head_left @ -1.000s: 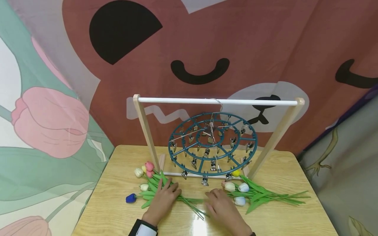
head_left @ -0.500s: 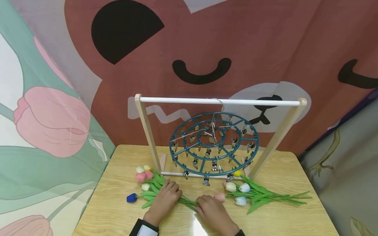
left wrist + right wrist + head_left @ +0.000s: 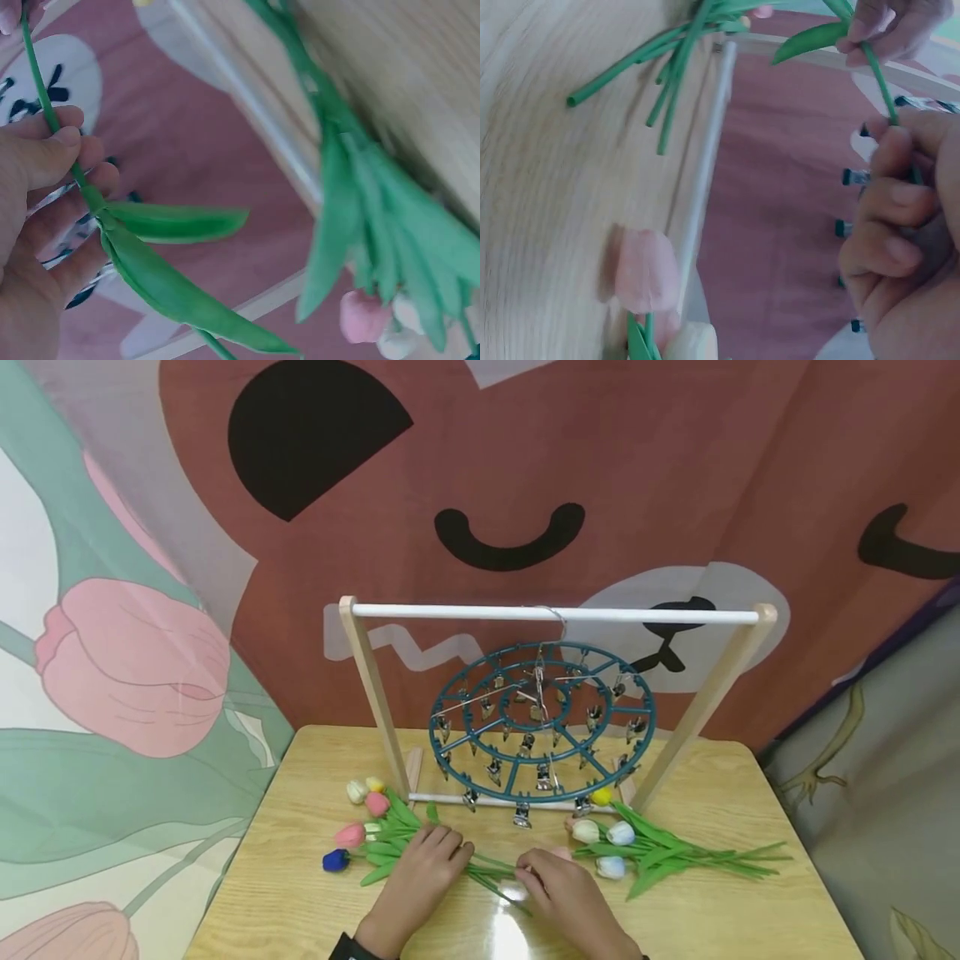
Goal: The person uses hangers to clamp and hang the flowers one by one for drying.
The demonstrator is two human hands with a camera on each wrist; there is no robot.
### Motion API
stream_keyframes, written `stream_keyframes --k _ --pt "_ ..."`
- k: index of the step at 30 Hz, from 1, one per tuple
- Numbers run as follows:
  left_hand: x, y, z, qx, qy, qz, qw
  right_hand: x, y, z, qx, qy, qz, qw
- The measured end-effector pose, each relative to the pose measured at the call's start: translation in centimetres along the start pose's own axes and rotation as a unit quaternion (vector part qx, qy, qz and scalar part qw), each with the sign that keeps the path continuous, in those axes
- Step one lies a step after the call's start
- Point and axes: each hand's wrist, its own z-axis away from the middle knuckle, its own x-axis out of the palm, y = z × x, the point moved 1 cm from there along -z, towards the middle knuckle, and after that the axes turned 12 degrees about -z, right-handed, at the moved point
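In the head view my left hand (image 3: 427,877) is over the leaves of the left tulip bunch (image 3: 386,852). The left wrist view shows its thumb and fingers pinching one artificial tulip by its green stem (image 3: 45,101), just above two long leaves (image 3: 180,292). My right hand (image 3: 566,893) pinches the tail of that same stem, its fingers curled, as the right wrist view shows (image 3: 886,94). The held tulip is raised off the table, apart from the other stems. A pink tulip head (image 3: 349,836) lies at the bunch's left, beside a blue one (image 3: 336,860).
A second tulip bunch (image 3: 660,856) lies to the right, its stems pointing right. Behind the hands stands a wooden rack with a white bar (image 3: 465,612). A round teal clip hanger (image 3: 517,795) hangs from it, low over the table (image 3: 300,777).
My right hand has moved left onto the stem end, then slightly back right. A pink tulip head has shifted down and left toward the blue one. The left hand has turned slightly.
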Motion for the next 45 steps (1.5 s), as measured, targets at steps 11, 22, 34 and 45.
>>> stream_keyframes --k 11,22,34,45 --pt "-4.4 0.0 -1.3 -0.027 0.042 -0.001 0.9988 -1.9 -0.6 1.4 -0.11 0.091 -0.054 0.9882" --pt "-4.9 0.1 -0.9 -0.052 0.067 0.06 0.9946 -3.3 -0.5 2.7 -0.085 0.123 -0.245 0.958" --pt "-5.2 2.3 -2.4 -0.117 0.178 0.43 0.8774 0.4 -2.1 1.1 -0.035 0.014 -0.124 0.9915" --pt "-6.0 1.7 -2.3 -0.24 0.226 0.587 0.7396 2.3 -0.7 1.3 0.019 -0.082 -0.235 0.9685"
